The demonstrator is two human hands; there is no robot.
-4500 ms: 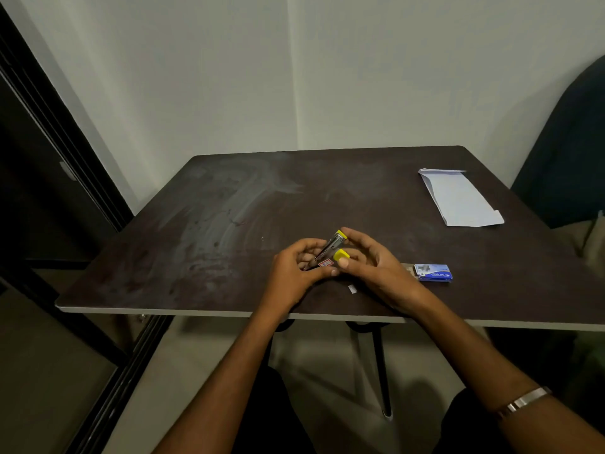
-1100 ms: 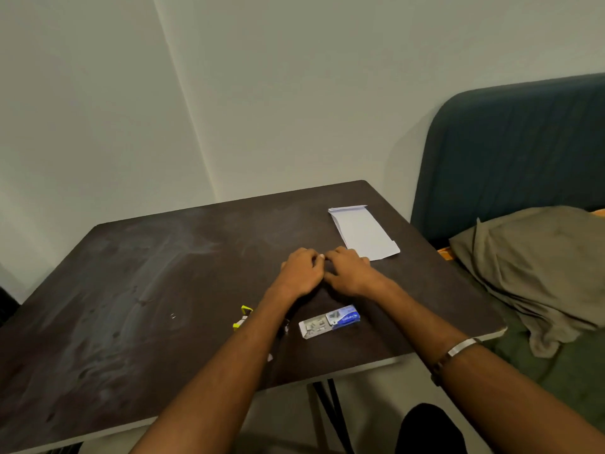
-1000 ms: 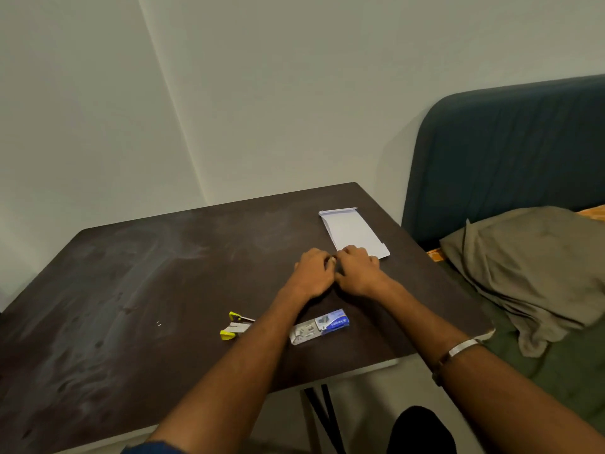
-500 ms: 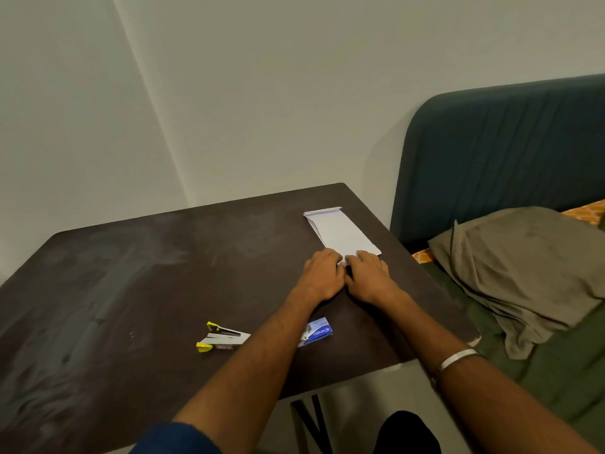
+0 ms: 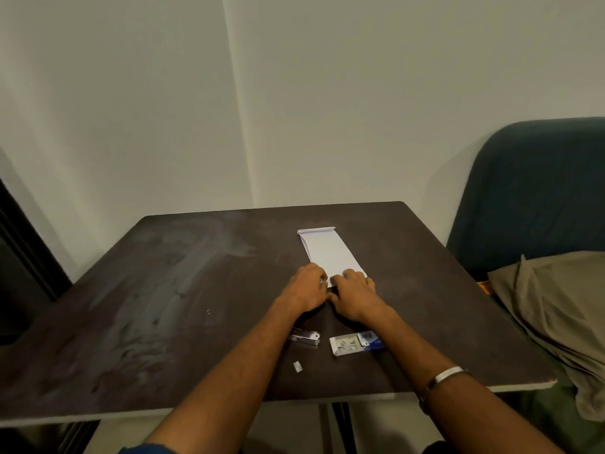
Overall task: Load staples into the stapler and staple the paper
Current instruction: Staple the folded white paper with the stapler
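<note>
Stapler [image 5: 306, 338] lies near the table's [image 5: 163, 306] front edge, staple box [image 5: 355, 343] at its 3 o'clock. Beyond, left hand [image 5: 306, 288] and right hand [image 5: 355, 296], fingers curled, grip the folded paper's [image 5: 329, 252] near end at 12 o'clock.

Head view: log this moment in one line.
left hand + right hand: on folded paper's near edge | stapler: on table, untouched | staple box: open
</note>
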